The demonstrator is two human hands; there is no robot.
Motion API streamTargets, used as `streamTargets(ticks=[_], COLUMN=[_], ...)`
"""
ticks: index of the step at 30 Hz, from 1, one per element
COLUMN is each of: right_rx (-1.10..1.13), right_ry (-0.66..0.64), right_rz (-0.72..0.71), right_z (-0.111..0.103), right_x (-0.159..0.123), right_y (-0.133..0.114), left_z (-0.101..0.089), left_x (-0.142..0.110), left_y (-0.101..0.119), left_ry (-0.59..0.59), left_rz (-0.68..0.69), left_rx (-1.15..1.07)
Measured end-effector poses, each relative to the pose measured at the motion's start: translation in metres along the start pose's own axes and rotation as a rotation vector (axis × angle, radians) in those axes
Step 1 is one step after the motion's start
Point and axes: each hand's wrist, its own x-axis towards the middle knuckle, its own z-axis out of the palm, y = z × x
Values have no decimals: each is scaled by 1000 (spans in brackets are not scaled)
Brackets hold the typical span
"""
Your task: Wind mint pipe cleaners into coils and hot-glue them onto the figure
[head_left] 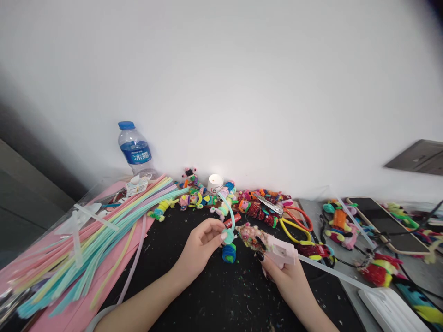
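A coiled turquoise pipe-cleaner piece (229, 236), its loose end curving upward, is pinched between thumb and fingers of the left hand (204, 242), at the lower centre of the frame. Just right of it, a pale pink glue gun (281, 251) is gripped by the right hand (282, 272); its nozzle end is crusted with fuzzy, coloured debris and pointed toward the coil. A translucent glue stick (341, 273) is seen running from its rear toward the lower right.

Just below the coil, a blue and green roll (229, 253) is seen on the black mat (207, 295), whose surface is speckled with small fibre scraps. Beyond the hands, fuzzy colourful figures (197, 199) are lined up along the wall, with a small white cup (215, 182) among them. Scissors with red and yellow handles (300, 223) are laid to their right.

At the left, a large bundle of pastel pipe cleaners (100, 244) is spread over pink sheets (121, 272). A blue-capped bottle (135, 150) is stood behind it. At the right, the grey tabletop (311, 207) is partly covered by a phone (387, 226), cables and more figures. The upper frame is filled by a plain pale wall (242, 83), with a grey socket plate (418, 157) mounted at the right.
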Motion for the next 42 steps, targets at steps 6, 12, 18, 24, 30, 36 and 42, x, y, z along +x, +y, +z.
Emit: streamTargets(ticks=[6, 12, 18, 24, 30, 36, 42], right_rx=[8, -11, -73, -249, -475, -686, -890], right_ry=[12, 30, 39, 81, -1, -75, -78], right_rz=[-3, -28, -43, -35, 59, -47, -86], right_z=[-1, 0, -1, -5, -5, -4, 0], right_x=[0, 1, 1, 4, 6, 4, -1], right_y=[1, 1, 4, 5, -2, -1, -4], left_z=[0, 0, -1, -1, -3, -5, -4], left_x=[1, 0, 0, 1, 4, 6, 5], left_y=[-1, -1, -3, 0, -2, -6, -5], left_ry=[-16, -12, -46, 37, 99, 137, 111], left_rz=[0, 4, -1, -24, -11, 9, 23], left_rx=[-12, -6, 6, 8, 34, 3, 31])
